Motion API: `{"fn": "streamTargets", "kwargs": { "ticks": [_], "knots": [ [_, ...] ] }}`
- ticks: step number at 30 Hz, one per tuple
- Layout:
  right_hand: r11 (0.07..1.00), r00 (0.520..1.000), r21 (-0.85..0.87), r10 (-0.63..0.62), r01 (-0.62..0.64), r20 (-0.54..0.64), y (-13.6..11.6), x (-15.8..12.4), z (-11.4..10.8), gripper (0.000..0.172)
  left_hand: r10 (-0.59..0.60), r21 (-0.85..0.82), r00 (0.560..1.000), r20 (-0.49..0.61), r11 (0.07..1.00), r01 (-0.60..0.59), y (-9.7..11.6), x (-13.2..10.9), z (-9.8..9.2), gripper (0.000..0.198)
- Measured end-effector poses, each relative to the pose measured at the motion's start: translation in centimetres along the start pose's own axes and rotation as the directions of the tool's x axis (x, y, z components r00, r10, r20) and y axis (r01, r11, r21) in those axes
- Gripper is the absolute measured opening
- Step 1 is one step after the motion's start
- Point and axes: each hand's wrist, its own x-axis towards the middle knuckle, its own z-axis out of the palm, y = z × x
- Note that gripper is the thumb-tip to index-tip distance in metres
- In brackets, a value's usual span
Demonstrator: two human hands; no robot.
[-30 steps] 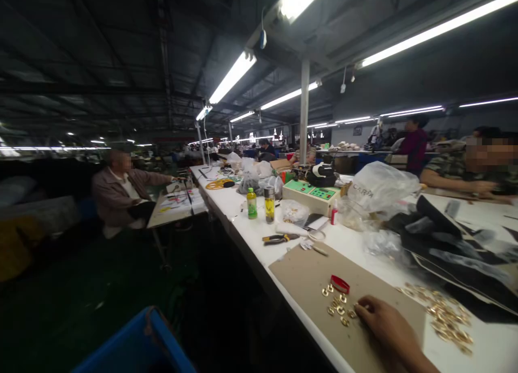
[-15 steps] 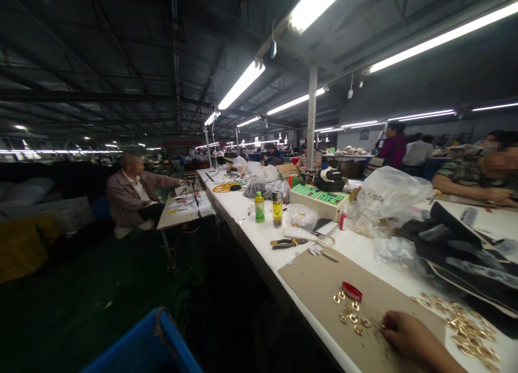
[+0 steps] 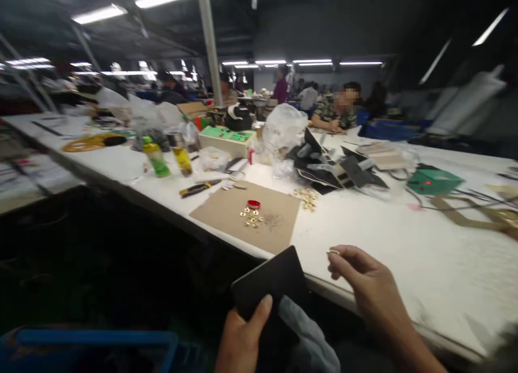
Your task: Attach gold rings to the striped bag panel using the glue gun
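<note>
- Left hand (image 3: 243, 338), nearest the camera at the lower edge: grip closed on a flat black panel (image 3: 269, 284), thumb pressed across its near face, with grey cloth (image 3: 307, 343) bunched just beside it.
- Black panel: tilted, upper corner raised against the near edge of the white bench (image 3: 388, 238).
- Right hand (image 3: 368, 286), just right of the panel: fingertips pinched on a small gold ring (image 3: 333, 251), held above the bench edge.
- Blue bin (image 3: 93, 343): lower left, below bench level.
- Brown cardboard sheet (image 3: 246, 219): flat on the bench beyond the hands, carrying a cluster of gold fittings (image 3: 251, 217) and a red ring (image 3: 253, 204).
- Second heap of gold fittings (image 3: 307, 196): on the bench, just right of the cardboard.
- Pliers (image 3: 199, 188): left of the cardboard.
- Green bottle (image 3: 155, 158) and yellow bottle (image 3: 183, 158): further back, tilted by lens blur.
- Green-topped control box (image 3: 226, 140) and clear plastic bag (image 3: 283, 126): behind those.
- Seated person (image 3: 338, 111): far side of the bench.
</note>
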Motion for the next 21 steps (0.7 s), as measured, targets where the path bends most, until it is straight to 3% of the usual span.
{"fn": "streamTargets", "kwargs": {
  "ticks": [3,7,13,21],
  "knots": [
    [1.000,0.999,0.010,0.017,-0.018,0.050,0.9,-4.2,-0.5,0.029,0.002,0.058,0.997,0.074,0.998,-0.006,-0.4,0.8,2.7,0.062],
    [0.997,0.997,-0.042,-0.066,0.068,0.049,1.6,-6.3,-1.5,0.013,0.018,0.198,0.985,0.169,0.979,-0.052,-1.0,0.4,5.0,0.060],
    [0.935,0.954,-0.193,-0.290,0.299,0.077,2.3,-6.7,-3.6,0.007,0.096,0.459,0.958,0.269,0.862,-0.215,-2.4,0.3,6.0,0.061],
    [0.891,0.918,-0.237,-0.397,0.386,0.004,4.1,-8.1,-3.9,0.010,0.118,0.533,0.950,0.289,0.804,-0.262,-3.4,0.0,7.2,0.060]
  ]
}}
